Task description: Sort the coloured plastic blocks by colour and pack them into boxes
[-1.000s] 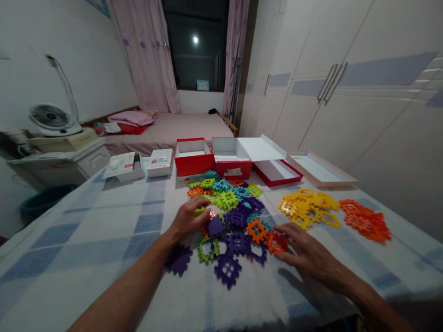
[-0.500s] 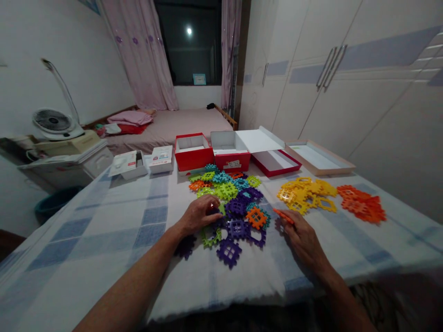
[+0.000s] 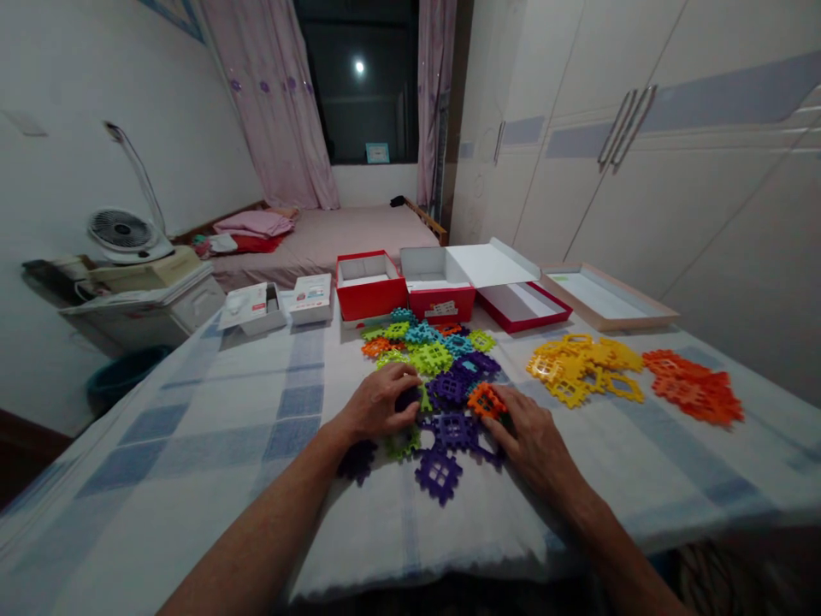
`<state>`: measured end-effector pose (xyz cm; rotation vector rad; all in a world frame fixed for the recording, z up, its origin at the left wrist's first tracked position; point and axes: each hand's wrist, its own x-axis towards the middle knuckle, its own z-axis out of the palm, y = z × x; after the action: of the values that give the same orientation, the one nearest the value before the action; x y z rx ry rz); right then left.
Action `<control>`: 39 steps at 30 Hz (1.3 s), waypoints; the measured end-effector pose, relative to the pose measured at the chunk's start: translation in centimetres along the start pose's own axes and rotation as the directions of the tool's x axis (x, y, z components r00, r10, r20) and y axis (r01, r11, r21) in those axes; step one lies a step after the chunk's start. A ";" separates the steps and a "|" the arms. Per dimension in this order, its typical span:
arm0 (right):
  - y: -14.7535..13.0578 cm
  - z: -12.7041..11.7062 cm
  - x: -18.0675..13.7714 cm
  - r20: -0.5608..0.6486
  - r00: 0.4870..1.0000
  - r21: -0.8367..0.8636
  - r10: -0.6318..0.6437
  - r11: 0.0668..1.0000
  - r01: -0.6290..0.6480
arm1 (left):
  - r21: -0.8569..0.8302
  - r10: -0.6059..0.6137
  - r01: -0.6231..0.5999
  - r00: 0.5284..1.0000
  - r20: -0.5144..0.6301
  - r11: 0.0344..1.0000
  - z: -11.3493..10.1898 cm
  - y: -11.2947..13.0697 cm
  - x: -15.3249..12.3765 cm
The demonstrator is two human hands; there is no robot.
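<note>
An orange square interlocking plastic building piece (image 3: 486, 400) with a notched edge is tilted at the right of a mixed pile. My right hand (image 3: 529, 432) pinches it between thumb and fingers; whether a second orange piece lies under the fingers is hidden. At the pile's left side my left hand (image 3: 383, 402) is closed around a purple building piece (image 3: 406, 399), mostly covered by its fingers. Between the hands lie several more purple pieces (image 3: 452, 430), one nearest to me (image 3: 439, 474). Lime green pieces (image 3: 431, 359) and teal pieces (image 3: 424, 332) make up the far part.
Right of the pile are a yellow heap (image 3: 570, 368) and an orange heap (image 3: 696, 389) of like pieces. Behind stand an open red box (image 3: 370, 298), a second red box (image 3: 442, 305), a red tray (image 3: 532, 318), a shallow lid (image 3: 606, 299) and two small white boxes (image 3: 312, 301).
My right hand has moved left from beside the pile to the orange piece on it and taken hold of it. My left hand stays at the pile. The view has shifted slightly.
</note>
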<state>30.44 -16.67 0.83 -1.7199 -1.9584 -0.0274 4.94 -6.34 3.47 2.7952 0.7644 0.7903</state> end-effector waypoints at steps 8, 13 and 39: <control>-0.3 -0.5 0.4 -0.074 0.994 -0.097 0.085 0.991 -0.092 | 0.240 -0.283 0.345 0.924 -0.258 0.907 -0.6 -3.0 -0.8; -0.1 -0.6 0.4 -0.144 0.952 -0.078 0.271 0.956 -0.284 | 0.312 -0.388 0.478 0.868 -0.309 0.821 -0.4 -4.6 -1.4; 0.1 0.1 0.4 -0.080 0.992 0.010 0.095 0.995 -0.095 | 0.104 -0.292 0.287 0.956 0.028 0.952 0.9 -2.0 -0.3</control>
<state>30.45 -16.24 0.92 -1.7782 -1.8151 -0.0554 4.34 -4.73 2.05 2.6806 1.2012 0.6542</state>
